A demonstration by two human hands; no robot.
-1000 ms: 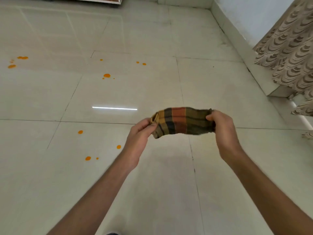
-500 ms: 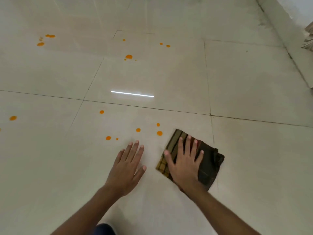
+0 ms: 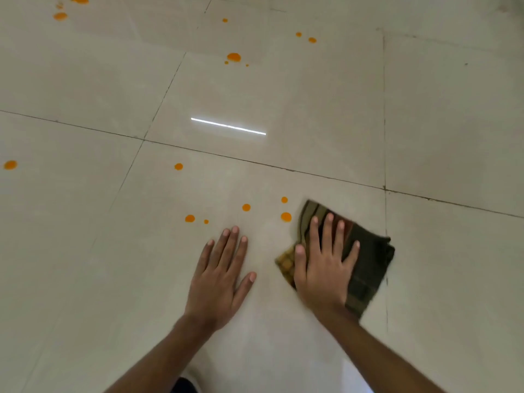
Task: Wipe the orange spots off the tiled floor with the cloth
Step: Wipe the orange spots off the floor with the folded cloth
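Observation:
A folded checked cloth, dark green, brown and orange, lies flat on the pale tiled floor. My right hand presses down on it with fingers spread. My left hand rests flat on the bare tile to the cloth's left, holding nothing. An orange spot sits just off the cloth's far left corner, with a smaller spot beyond it. Several more spots lie ahead of my left hand. A larger spot and others are farther away.
More orange spots lie at the far left and top left. Dark grout lines cross the floor. A bright strip of reflected light shows on the tile ahead. A dark shape sits at the bottom edge.
A second ago both hands held the cloth stretched in the air. Since then it went down onto the floor, my right hand pressed on it and my left hand went flat on the tile.

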